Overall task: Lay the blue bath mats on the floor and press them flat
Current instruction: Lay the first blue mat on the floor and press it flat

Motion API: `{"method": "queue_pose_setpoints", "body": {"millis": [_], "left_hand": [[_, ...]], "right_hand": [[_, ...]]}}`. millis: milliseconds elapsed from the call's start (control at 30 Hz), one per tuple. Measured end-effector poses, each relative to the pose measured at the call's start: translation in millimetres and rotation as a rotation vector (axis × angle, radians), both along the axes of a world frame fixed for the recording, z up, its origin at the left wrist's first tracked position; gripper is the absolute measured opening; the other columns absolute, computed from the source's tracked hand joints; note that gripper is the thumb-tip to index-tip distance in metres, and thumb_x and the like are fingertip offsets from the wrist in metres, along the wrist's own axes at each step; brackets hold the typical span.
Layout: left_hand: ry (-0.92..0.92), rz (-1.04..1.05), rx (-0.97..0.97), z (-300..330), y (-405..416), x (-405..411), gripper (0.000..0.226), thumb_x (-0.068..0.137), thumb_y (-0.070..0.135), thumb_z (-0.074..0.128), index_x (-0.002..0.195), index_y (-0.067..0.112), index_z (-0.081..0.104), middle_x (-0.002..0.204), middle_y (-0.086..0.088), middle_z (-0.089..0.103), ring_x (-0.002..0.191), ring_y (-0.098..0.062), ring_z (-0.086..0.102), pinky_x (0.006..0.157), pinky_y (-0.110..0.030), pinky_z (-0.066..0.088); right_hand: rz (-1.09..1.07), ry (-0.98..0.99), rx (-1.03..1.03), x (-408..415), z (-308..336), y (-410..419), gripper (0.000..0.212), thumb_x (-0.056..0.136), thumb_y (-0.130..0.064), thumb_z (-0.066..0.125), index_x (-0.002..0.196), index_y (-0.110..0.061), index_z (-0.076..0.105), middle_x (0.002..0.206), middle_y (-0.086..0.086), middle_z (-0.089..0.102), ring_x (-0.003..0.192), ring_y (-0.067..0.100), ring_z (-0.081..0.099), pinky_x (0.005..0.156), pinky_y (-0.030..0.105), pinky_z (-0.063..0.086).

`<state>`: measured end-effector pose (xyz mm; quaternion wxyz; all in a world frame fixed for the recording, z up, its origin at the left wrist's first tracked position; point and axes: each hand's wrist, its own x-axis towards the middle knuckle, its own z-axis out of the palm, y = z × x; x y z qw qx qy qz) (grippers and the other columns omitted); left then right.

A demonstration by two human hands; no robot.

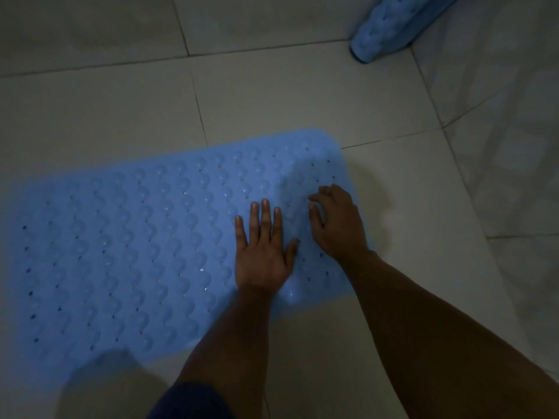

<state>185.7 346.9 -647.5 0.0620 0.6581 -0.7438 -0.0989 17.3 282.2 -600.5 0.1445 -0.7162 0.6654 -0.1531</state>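
Blue mat flat on tile floor; left hand pressing palm-down, fingers straight; right hand curled, fingertips touching near its right edge, holding nothing; rolled mat well apart.

Blue bath mat spread on tiled floor; left hand flat on it, right hand curled beside; rolled mat far right.
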Motion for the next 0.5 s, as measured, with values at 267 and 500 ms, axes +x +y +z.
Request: {"method": "queue_pose_setpoints", "body": {"millis": [267, 500], "left_hand": [[-0.017, 0.005, 0.001, 0, 0, 0, 0.078, 0.107, 0.057, 0.03, 0.163, 0.004, 0.021, 0.172, -0.017, 0.009, 0.161, -0.033, 0.001, 0.127, -0.062, 0.009], [0.001, 0.001, 0.137, 16, -4, 0, 0.076, 0.105, 0.056, 0.024, 0.165, 0.01, 0.017, 0.174, -0.012, 0.005, 0.161, -0.029, -0.004, 0.129, -0.057, 0.004]], "right_hand": [[-0.018, -0.04, -0.032, -8, -14, 13, 0.024, 0.098, -0.029, 0.056, 0.113, -0.016, 0.069, 0.133, 0.008, 0.061, 0.134, 0.032, 0.049, 0.104, 0.051, 0.046], [0.003, 0.008, -0.011, -16, 7, 19, 0.029, 0.098, -0.032, 0.051, 0.116, -0.018, 0.068, 0.136, 0.01, 0.06, 0.136, 0.034, 0.049, 0.104, 0.052, 0.047]]}}
